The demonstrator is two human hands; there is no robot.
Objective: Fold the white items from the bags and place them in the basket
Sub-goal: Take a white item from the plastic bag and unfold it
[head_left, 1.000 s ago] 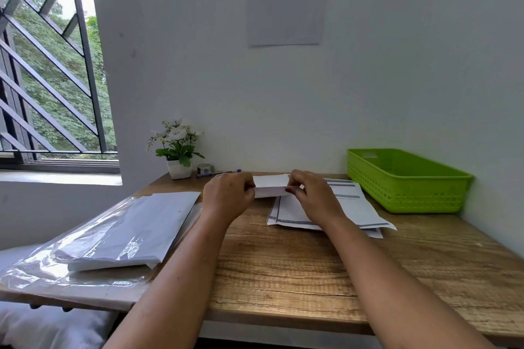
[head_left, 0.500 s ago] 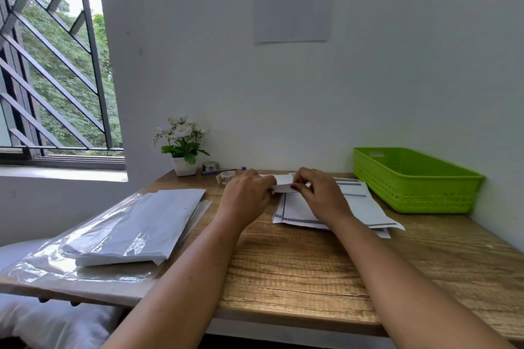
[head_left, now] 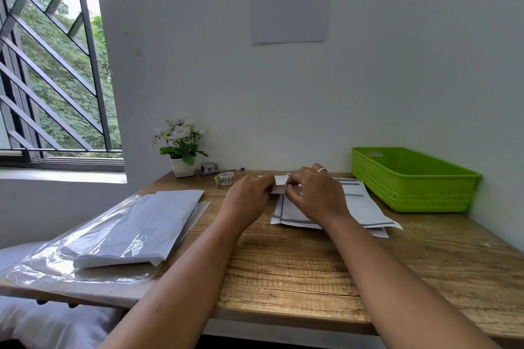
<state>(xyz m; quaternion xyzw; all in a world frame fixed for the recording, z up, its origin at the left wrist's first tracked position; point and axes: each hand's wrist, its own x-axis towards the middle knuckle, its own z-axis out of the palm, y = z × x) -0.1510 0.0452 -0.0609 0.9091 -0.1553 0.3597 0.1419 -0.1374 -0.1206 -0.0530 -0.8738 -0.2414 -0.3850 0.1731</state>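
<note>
- While our left hand (head_left: 249, 198) and right hand (head_left: 314, 195) pinch the white item (head_left: 279, 182), we seem to crease it left of the basket (head_left: 425, 198).
- Bags (head_left: 113, 235) sit farther left, leaving folding room.

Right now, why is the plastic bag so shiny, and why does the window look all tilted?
Head view: daylight from the window bounces off the clear plastic bag, making white glare patches; head view: the wide-angle lens stretches the edges, so the window frame leans and the forearms look huge; head view: the sky is washed out, while the wooden table looks sharp.
</note>
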